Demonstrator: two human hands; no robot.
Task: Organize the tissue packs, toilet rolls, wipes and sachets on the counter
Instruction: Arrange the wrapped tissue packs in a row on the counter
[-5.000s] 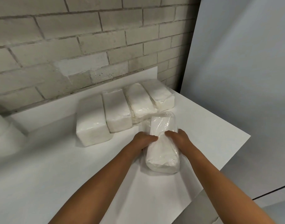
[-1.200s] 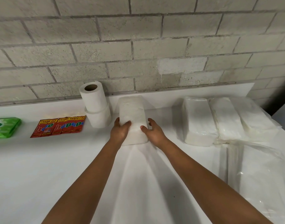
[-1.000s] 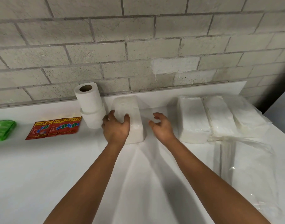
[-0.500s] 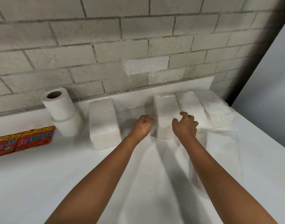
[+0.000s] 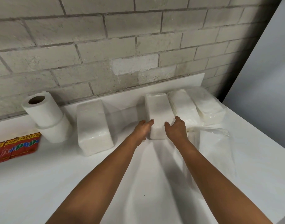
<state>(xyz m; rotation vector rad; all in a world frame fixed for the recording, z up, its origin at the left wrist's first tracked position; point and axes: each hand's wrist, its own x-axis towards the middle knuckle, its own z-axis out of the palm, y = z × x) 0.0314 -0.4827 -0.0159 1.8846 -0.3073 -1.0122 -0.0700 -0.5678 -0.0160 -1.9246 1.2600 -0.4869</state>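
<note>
A white tissue pack (image 5: pixel 158 110) lies on the white counter (image 5: pixel 73 183), the leftmost of three packs at the back right. My left hand (image 5: pixel 142 129) lies against its left side with fingers nearly straight. My right hand (image 5: pixel 175 129) curls over its near right corner. Two more packs (image 5: pixel 182 107) (image 5: pixel 206 107) lie right of it. A separate pack (image 5: pixel 93 123) lies to the left, beside two stacked toilet rolls (image 5: pixel 46 117). Red sachets (image 5: pixel 17 147) lie at the far left.
A grey brick wall (image 5: pixel 122 46) backs the counter. An empty clear plastic wrapper (image 5: pixel 209 143) lies right of my right arm. The counter's right edge (image 5: pixel 260 141) runs beside a pale panel (image 5: pixel 268 78).
Both hands let go of the pack set beside the toilet rolls, moved right, and now touch the leftmost pack of the right group. The view swung right; the green wipes left the frame.
</note>
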